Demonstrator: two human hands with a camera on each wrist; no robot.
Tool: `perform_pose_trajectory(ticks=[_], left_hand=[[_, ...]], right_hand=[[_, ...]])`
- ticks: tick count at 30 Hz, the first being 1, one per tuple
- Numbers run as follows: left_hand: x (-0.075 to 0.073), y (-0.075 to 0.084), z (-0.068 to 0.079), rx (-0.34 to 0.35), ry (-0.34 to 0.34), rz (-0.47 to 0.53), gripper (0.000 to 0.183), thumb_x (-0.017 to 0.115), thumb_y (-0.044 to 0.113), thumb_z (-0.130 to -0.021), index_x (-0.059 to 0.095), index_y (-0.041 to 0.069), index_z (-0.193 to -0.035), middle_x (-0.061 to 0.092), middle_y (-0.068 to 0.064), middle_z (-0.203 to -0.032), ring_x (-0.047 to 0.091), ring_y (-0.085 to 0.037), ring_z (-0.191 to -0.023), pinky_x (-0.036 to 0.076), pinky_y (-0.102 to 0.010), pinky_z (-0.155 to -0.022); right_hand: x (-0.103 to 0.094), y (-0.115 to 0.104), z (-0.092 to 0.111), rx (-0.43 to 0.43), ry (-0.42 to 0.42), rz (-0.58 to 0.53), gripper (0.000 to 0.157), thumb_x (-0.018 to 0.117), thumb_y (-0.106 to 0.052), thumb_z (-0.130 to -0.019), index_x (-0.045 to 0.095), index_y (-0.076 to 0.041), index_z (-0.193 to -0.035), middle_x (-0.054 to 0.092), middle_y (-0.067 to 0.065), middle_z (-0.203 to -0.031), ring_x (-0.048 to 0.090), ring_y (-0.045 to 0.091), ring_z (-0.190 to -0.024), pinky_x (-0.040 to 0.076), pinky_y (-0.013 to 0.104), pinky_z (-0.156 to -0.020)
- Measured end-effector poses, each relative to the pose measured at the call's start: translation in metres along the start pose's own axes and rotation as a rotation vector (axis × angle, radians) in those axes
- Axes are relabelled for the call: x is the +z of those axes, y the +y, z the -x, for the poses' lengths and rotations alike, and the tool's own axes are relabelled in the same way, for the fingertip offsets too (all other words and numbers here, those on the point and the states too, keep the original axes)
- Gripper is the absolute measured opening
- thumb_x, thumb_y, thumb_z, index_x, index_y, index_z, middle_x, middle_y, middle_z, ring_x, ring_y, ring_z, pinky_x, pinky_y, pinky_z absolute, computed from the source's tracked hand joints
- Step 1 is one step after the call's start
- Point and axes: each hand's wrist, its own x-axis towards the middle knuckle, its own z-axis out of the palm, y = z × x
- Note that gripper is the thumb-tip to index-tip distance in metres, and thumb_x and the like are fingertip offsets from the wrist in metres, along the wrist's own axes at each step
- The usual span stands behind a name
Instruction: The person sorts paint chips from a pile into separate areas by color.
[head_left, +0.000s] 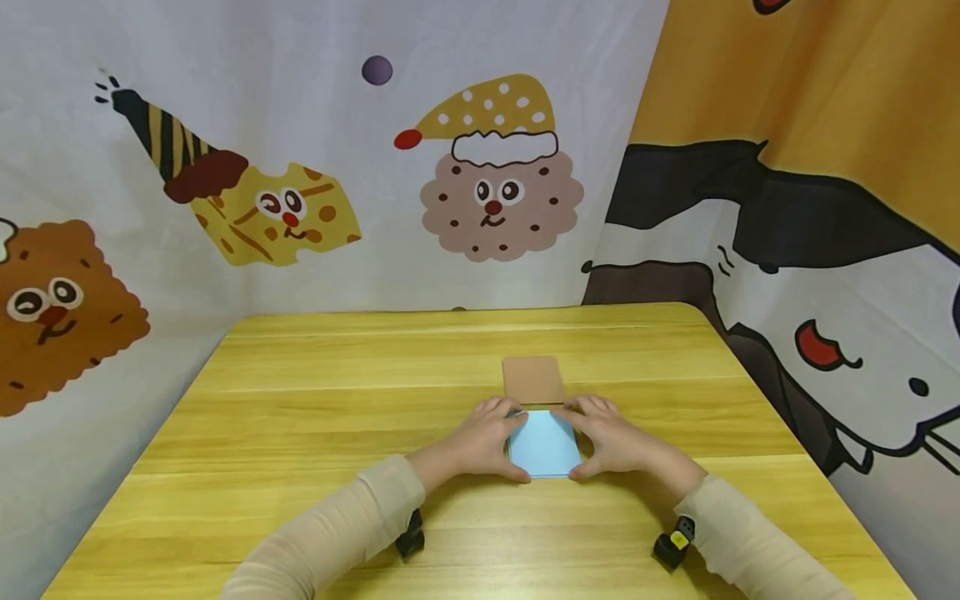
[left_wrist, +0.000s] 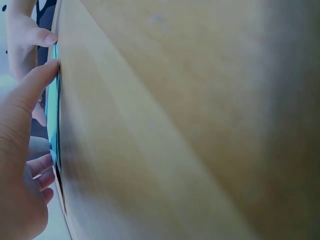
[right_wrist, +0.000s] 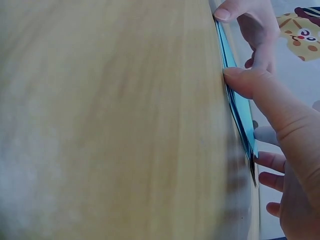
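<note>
A light blue square of paper (head_left: pixel 545 446) lies flat on the table, its near edge showing more than one layer. My left hand (head_left: pixel 487 442) holds its left side, thumb at the near corner and index finger at the far corner. On the opposite side my right hand (head_left: pixel 611 437) holds it the same way. Both wrist views show the paper (right_wrist: pixel 242 110) edge-on, with each thumb (left_wrist: pixel 47 72) on the near edge and the other fingers bent toward the far side. Just beyond the blue paper sits a brown square (head_left: pixel 534 381), close to the fingertips of both hands.
The wood-grain table (head_left: pixel 337 392) reaches back to a hanging cloth (head_left: pixel 315 100) printed with cartoon figures. More printed cloth (head_left: pixel 825 208) hangs along the right side. Black wrist cameras (head_left: pixel 671 546) sit below both sleeves, close over the tabletop.
</note>
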Motion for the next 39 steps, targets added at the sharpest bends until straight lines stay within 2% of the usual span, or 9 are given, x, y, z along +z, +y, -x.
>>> perform_pose_trajectory(ticks=[10,16,26,30,33,39], left_hand=[[0.001,-0.003,0.002,-0.008,-0.017,0.009,0.098,0.068,0.071,-0.07,0.05,0.003,-0.139,0.044,-0.007,-0.139,0.037,-0.022,-0.126,0.028,-0.042,-0.106],[0.001,-0.004,0.003,-0.001,-0.008,0.0,0.098,0.066,0.072,-0.071,0.049,0.004,-0.139,0.044,-0.008,-0.139,0.036,-0.022,-0.126,0.028,-0.043,-0.107],[-0.005,-0.007,0.009,0.014,0.025,0.0,0.1,0.065,0.072,-0.072,0.044,0.004,-0.143,0.041,-0.009,-0.143,0.035,-0.024,-0.129,0.028,-0.044,-0.107],[-0.009,-0.013,0.016,0.022,0.053,-0.022,0.096,0.062,0.07,-0.076,0.043,0.005,-0.144,0.041,-0.01,-0.143,0.035,-0.025,-0.129,0.028,-0.046,-0.106],[-0.013,-0.02,0.023,0.022,0.063,-0.028,0.091,0.06,0.068,-0.079,0.044,0.006,-0.143,0.041,-0.012,-0.142,0.034,-0.026,-0.13,0.027,-0.048,-0.106],[-0.029,-0.04,0.04,-0.037,0.046,-0.025,0.083,0.057,0.061,-0.087,0.041,0.003,-0.144,0.039,-0.017,-0.143,0.032,-0.031,-0.131,0.023,-0.051,-0.108]], right_hand=[[0.0,-0.003,0.001,-0.018,-0.019,-0.001,0.093,0.075,-0.056,-0.074,0.043,-0.005,-0.144,0.037,0.016,-0.141,0.03,0.038,-0.128,0.022,0.062,-0.1],[-0.001,-0.005,0.0,-0.009,-0.029,0.005,0.093,0.074,-0.059,-0.074,0.042,-0.007,-0.145,0.037,0.015,-0.142,0.03,0.037,-0.129,0.022,0.061,-0.101],[-0.005,-0.006,0.001,-0.004,0.057,0.019,0.092,0.076,-0.059,-0.07,0.046,-0.01,-0.143,0.04,0.014,-0.14,0.033,0.036,-0.127,0.023,0.061,-0.1],[-0.007,-0.004,0.002,-0.009,0.101,0.056,0.092,0.076,-0.06,-0.071,0.046,-0.012,-0.144,0.041,0.016,-0.138,0.034,0.036,-0.125,0.022,0.06,-0.1],[-0.01,-0.003,0.003,-0.012,0.123,0.07,0.09,0.078,-0.055,-0.071,0.046,-0.012,-0.143,0.041,0.018,-0.139,0.034,0.037,-0.125,0.021,0.06,-0.1],[-0.02,0.004,0.005,0.018,0.152,0.098,0.085,0.078,-0.047,-0.074,0.046,-0.01,-0.143,0.039,0.018,-0.142,0.032,0.038,-0.128,0.019,0.061,-0.102]])
